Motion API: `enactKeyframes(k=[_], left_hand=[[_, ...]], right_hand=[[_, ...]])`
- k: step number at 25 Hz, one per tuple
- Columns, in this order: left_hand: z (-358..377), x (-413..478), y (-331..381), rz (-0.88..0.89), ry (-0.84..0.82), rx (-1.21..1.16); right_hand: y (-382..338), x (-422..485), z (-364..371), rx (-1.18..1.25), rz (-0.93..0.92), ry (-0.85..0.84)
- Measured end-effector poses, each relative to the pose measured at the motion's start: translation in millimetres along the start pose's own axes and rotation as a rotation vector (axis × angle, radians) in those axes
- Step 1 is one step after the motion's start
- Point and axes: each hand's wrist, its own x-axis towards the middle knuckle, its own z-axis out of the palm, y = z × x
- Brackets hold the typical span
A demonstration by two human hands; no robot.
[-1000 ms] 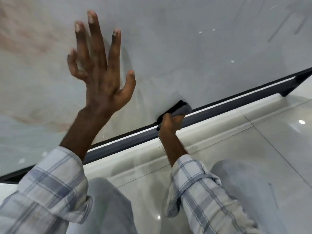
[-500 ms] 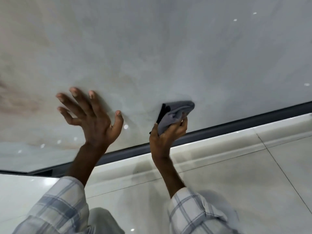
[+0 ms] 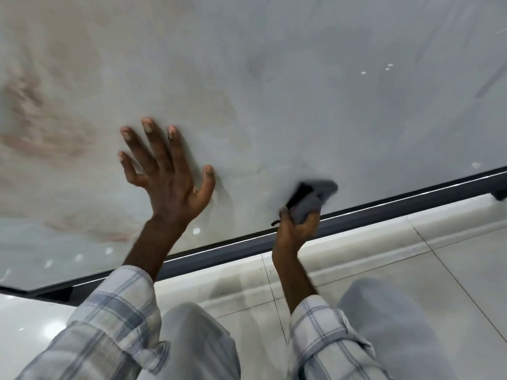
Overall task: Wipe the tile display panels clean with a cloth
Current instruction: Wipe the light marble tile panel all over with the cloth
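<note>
R hand (image 3: 297, 229) presses cloth (image 3: 312, 200) on panel (image 3: 301, 91)

**Even indoor light, blur where the cloth moves**

Bright, diffuse light from overhead; the glossy tile panel (image 3: 274, 78) shows small white glare specks at 2 o'clock and 8 o'clock; the polished floor (image 3: 439, 270) throws a bright spot at 7 o'clock; a soft shadow lies beside the left hand (image 3: 167, 182); the cloth (image 3: 312, 198), toward 3 o'clock, is smeared by motion; brown veining at 9 o'clock looks soft.
</note>
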Motion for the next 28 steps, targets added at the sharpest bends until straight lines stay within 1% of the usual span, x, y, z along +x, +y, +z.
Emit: enactKeyframes(k=[1, 2, 3, 4, 5, 6, 7, 8, 9, 10, 11, 12, 13, 14, 15, 16, 17, 18, 19, 20, 22, 23, 24, 25, 26, 28], left_hand=[[1, 1, -1, 0.005, 0.013, 0.000], [4, 1, -1, 0.004, 0.033, -0.003], [6, 2, -1, 0.000, 0.052, -0.010], [8, 2, 0, -0.003, 0.067, -0.015], [10, 1, 1, -0.008, 0.077, -0.014], [11, 0, 1, -0.011, 0.079, -0.010], [10, 0, 0, -0.012, 0.070, -0.014], [9, 0, -1, -0.011, 0.058, -0.024], [8, -1, -2, -0.003, 0.048, -0.030], [7, -1, -3, 0.006, 0.041, -0.031], [7, -1, -4, 0.011, 0.036, -0.032], [7, -1, -5, 0.015, 0.036, -0.039], [7, -1, -6, 0.019, 0.042, -0.047], [8, -1, -5, 0.020, 0.052, -0.048], [9, -2, -5, 0.016, 0.063, -0.043], [11, -3, -4, 0.015, 0.068, -0.042], [11, -2, -3, 0.017, 0.069, -0.045], [10, -3, -1, 0.021, 0.066, -0.053], [9, -4, 1, 0.024, 0.057, -0.061], [8, -3, 2, 0.026, 0.044, -0.061], [5, -1, 0, 0.026, 0.042, -0.057], [2, -1, -2, 0.025, 0.040, -0.076], [-2, -2, -5, 0.030, 0.032, -0.114], [-8, -2, -8, 0.041, 0.036, -0.165], [-15, 1, -11, 0.052, 0.062, -0.228], [-39, 21, -17, 0.076, 0.143, -0.341]], right_hand=[[2, -5, -1, 0.115, 0.294, 0.012], [8, -7, -1, 0.185, 0.494, 0.017], [14, -6, 1, 0.179, 0.585, 0.010], [14, -4, 2, 0.119, 0.589, 0.005], [9, -2, 3, 0.041, 0.527, 0.017], [-3, -2, 8, -0.055, 0.348, 0.041], [-21, -5, 14, -0.156, 0.086, 0.042], [-42, -11, 23, -0.257, -0.217, 0.011], [-65, -19, 32, -0.353, -0.527, -0.057], [-90, -25, 39, -0.406, -0.798, -0.144], [-113, -24, 42, -0.429, -1.018, -0.232], [-126, -14, 42, -0.433, -1.202, -0.287], [-128, 3, 36, -0.424, -1.319, -0.305], [-130, 24, 26, -0.399, -1.348, -0.272], [-131, 46, 19, -0.356, -1.265, -0.203], [-133, 61, 15, -0.302, -1.071, -0.102], [-137, 63, 14, -0.254, -0.838, 0.006], [-143, 56, 17, -0.254, -0.695, 0.076], [-147, 45, 23, -0.304, -0.706, 0.079], [-150, 34, 27, -0.370, -0.873, -0.008], [-153, 25, 26, -0.493, -1.378, -0.290], [-164, 35, 24, -0.524, -1.544, -0.383], [-177, 49, 22, -0.528, -1.609, -0.388], [-190, 61, 21, -0.499, -1.565, -0.316], [-201, 71, 21, -0.430, -1.424, -0.215], [-222, 69, 27, -0.287, -1.030, -0.010]])
